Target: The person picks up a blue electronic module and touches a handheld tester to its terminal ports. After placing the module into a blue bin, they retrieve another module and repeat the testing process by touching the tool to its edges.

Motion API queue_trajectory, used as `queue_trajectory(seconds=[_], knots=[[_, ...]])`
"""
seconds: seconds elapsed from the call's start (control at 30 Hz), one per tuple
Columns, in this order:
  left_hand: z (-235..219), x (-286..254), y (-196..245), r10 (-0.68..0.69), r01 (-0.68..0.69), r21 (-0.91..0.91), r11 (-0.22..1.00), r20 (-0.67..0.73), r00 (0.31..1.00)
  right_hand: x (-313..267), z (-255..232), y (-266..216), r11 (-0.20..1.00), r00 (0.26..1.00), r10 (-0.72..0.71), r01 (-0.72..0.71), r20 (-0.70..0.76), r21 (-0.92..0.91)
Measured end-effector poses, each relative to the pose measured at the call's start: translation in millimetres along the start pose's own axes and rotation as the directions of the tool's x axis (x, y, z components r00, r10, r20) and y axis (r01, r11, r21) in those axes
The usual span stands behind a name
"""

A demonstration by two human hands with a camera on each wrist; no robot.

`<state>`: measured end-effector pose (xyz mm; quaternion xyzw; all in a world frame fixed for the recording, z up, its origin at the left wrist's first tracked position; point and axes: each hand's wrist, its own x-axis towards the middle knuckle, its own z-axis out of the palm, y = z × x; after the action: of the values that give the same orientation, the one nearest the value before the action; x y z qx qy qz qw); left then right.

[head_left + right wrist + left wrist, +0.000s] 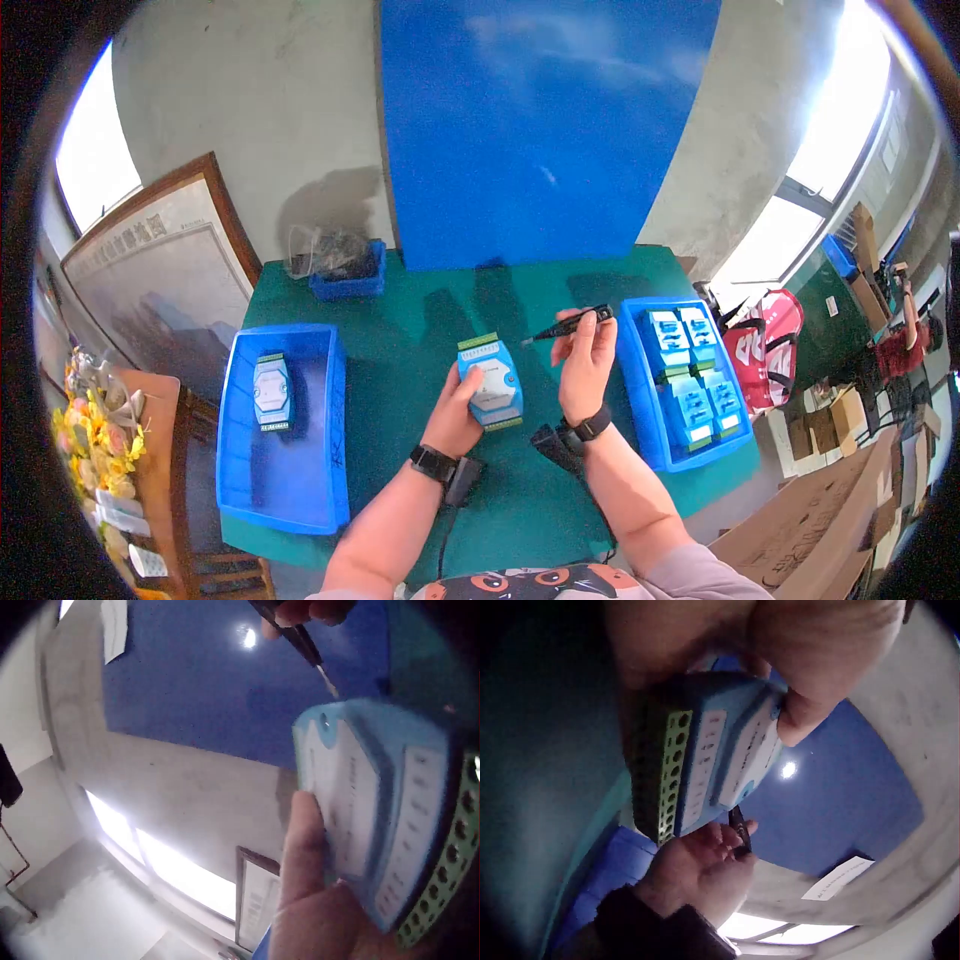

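Note:
Between thumb and fingers, my left hand (455, 418) grips a light blue terminal module (490, 382) with a white label and green screw-terminal strips at its two ends. A black screwdriver (568, 325) is held in my right hand (587, 372), its slim metal tip pointing left toward the module. In the right wrist view the screwdriver (300, 641) has its tip close to the module's blue corner. The left wrist view shows the green terminal strip (673, 776) with its row of round holes facing the camera.
On the left, a blue bin (235, 430) holds one similar module (272, 392). Several more modules (690, 375) lie in the blue bin (640, 420) at right. A small blue basket (350, 288) stands at the back of the green table (420, 500). Cables run from the wrists.

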<state>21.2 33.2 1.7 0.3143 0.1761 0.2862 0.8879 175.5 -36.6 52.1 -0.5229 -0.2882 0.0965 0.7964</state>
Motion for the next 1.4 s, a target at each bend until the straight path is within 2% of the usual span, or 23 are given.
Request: queue_trajectory(seconds=[0.07, 0.2, 0.3, 0.4, 0.43, 0.53, 0.63, 0.73, 0.83, 1.03, 1.1, 1.23, 1.33, 1.4], knots=[[-1.3, -1.0, -3.3, -0.025, 0.026, -0.038, 0.999, 0.027, 0.999, -2.5, 2.4, 12.3, 0.993, 0.995, 0.094, -0.093, -0.012, 0.071], [-5.0, 2.7, -9.2, -0.023, 0.024, -0.053, 0.998, 0.019, 1.000, -0.1, -1.5, 24.2, 0.984, 0.985, 0.159, -0.152, -0.064, 0.097], [-7.8, 8.9, -10.7, -0.100, 0.104, -0.113, 0.988, 0.038, 0.994, 9.0, -11.4, 18.4, 0.991, 0.997, 0.073, -0.071, -0.018, 0.115], [-4.9, 9.7, -6.0, -0.191, 0.197, -0.165, 0.966, 0.052, 0.980, 6.5, -5.3, -3.0, 0.945, 0.997, 0.074, -0.073, 0.011, 0.319], [-2.0, 8.2, -4.5, -0.196, 0.201, -0.169, 0.965, 0.046, 0.980, 6.7, -6.7, -2.4, 0.934, 0.994, 0.068, -0.095, 0.091, 0.343], [-10.2, 11.2, -9.9, -0.186, 0.192, -0.159, 0.968, 0.053, 0.981, 2.2, -1.7, -3.0, 0.912, 0.975, 0.070, -0.148, 0.211, 0.383], [-5.5, 7.4, -8.7, -0.121, 0.116, -0.166, 0.979, -0.017, 0.993, -4.0, 3.3, -1.4, 0.936, 0.964, 0.085, -0.164, 0.251, 0.312], [-2.1, 2.5, -3.5, -0.138, 0.150, -0.233, 0.961, 0.069, 0.988, -7.6, 6.0, -7.7, 0.947, 0.944, 0.117, -0.199, 0.308, 0.253], [-0.1, -0.5, -1.1, -0.199, 0.261, -0.321, 0.910, 0.214, 0.956, -7.4, 6.0, -8.8, 0.939, 0.934, 0.144, -0.233, 0.326, 0.254], [3.2, -2.2, -10.1, -0.225, 0.269, -0.358, 0.894, 0.161, 0.961, -6.7, 0.2, -2.0, 0.931, 0.940, 0.210, -0.276, 0.268, 0.238], [6.4, -4.8, -8.2, -0.225, 0.283, -0.379, 0.881, 0.190, 0.956, -3.7, -2.1, -2.8, 0.930, 0.944, 0.233, -0.286, 0.234, 0.229], [11.7, -7.6, -5.2, -0.254, 0.329, -0.383, 0.863, 0.233, 0.939, 0.3, -5.5, -4.5, 0.927, 0.942, 0.186, -0.262, 0.279, 0.268], [5.2, -9.9, -9.3, -0.287, 0.383, -0.462, 0.800, 0.264, 0.921, 0.8, -4.3, -7.8, 0.925, 0.928, 0.162, -0.262, 0.336, 0.276], [0.8, -9.0, -9.7, -0.277, 0.345, -0.445, 0.826, 0.211, 0.937, 0.4, -2.3, -10.8, 0.922, 0.913, 0.153, -0.270, 0.378, 0.278]])
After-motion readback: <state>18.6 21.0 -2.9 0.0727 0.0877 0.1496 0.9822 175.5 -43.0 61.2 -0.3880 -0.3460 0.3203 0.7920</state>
